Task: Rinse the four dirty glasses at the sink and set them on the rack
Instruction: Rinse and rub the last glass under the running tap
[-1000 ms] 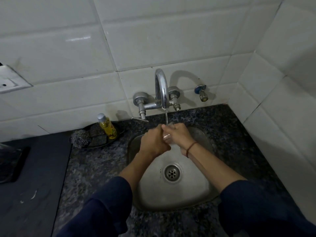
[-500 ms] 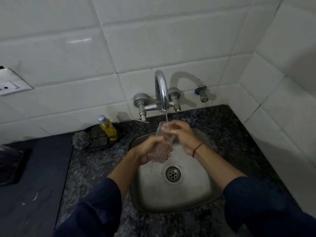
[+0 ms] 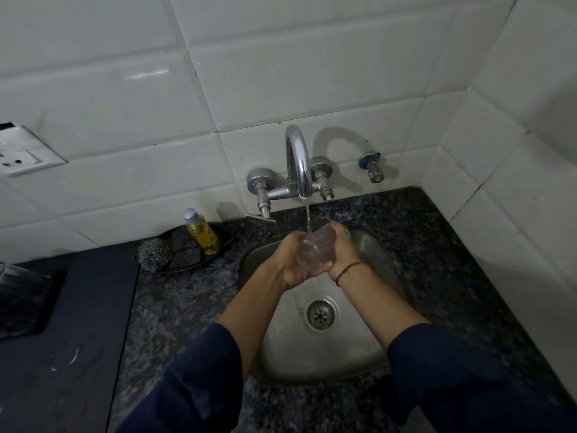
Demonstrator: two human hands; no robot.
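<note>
Under the thin stream from the curved chrome tap (image 3: 298,160), a clear drinking glass (image 3: 315,250) is cupped between the left hand (image 3: 288,260) and right hand (image 3: 343,250), both grasping it over the steel sink (image 3: 368,348), likely so runoff drains away.

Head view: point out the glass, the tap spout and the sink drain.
glass (image 3: 315,254), head view, clear wall showing between the two hands.
tap spout (image 3: 298,157), head view, front of the chrome arch.
sink drain (image 3: 320,314), head view, centre of the strainer.
</note>
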